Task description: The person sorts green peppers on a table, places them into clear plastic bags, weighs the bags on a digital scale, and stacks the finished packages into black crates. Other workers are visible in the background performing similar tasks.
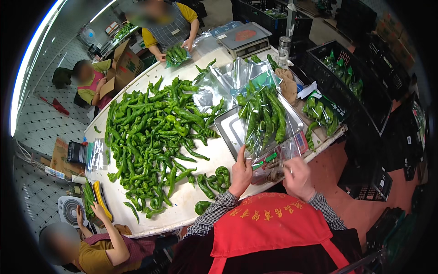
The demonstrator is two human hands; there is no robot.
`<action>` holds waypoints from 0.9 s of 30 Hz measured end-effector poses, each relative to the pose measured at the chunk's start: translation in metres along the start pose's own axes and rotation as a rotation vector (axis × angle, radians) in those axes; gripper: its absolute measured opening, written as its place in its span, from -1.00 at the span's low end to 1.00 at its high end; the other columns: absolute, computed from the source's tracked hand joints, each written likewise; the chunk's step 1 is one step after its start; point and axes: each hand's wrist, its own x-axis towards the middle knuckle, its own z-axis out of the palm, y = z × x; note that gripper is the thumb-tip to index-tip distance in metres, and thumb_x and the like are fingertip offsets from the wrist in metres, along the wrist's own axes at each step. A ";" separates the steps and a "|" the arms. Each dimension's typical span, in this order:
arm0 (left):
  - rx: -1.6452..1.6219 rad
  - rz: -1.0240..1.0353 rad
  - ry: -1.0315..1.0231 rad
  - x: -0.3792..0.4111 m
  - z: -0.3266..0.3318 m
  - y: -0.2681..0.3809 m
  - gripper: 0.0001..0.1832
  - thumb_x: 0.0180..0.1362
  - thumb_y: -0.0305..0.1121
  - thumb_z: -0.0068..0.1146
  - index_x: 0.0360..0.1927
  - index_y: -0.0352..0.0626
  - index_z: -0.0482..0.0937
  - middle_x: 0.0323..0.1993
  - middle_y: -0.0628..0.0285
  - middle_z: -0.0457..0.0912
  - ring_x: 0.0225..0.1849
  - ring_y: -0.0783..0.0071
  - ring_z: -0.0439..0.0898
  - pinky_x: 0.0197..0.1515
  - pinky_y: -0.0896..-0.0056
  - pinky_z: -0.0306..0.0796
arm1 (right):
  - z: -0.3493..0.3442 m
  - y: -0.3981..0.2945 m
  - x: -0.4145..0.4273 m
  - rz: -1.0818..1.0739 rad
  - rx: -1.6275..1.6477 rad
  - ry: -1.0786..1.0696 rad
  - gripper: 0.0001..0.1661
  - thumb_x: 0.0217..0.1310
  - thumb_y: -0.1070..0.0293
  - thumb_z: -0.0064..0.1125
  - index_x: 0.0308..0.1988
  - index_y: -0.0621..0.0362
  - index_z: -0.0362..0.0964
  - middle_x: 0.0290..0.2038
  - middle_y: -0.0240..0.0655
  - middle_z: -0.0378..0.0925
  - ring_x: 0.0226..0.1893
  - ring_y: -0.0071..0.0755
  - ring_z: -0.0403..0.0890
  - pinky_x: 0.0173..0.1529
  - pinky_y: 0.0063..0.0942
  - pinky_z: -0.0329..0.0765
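A clear plastic bag of long green peppers (265, 114) lies on a metal tray (227, 128) over a weighing scale with a lit display. My left hand (241, 171) is at the bag's lower left edge, one finger raised against the plastic. My right hand (297, 174) is at the lower right, its fingers pinched on what looks like the bag's edge. More clear bags (208, 90) lie beside the filled one. A large pile of green peppers (150, 133) spreads over the white table to the left, with several curled peppers (215, 181) near my left hand.
A packed bag of peppers (320, 111) lies at the right edge, near black crates (359, 102). A second scale (244, 37) and a glass bottle (284, 51) stand at the back. Co-workers are across and left of the table (113, 209), one holding a pepper bag (177, 54).
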 end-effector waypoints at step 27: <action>0.376 0.436 -0.057 0.003 -0.010 0.026 -0.25 0.17 -0.54 0.16 0.49 -0.24 0.31 -0.62 0.05 0.59 -0.63 0.10 0.62 -0.55 0.15 0.45 | 0.099 0.025 0.070 0.829 1.233 -0.290 -0.75 0.49 0.30 0.13 -0.01 0.23 0.54 -0.32 -0.46 0.58 -0.38 -0.63 0.59 -0.28 -0.60 0.54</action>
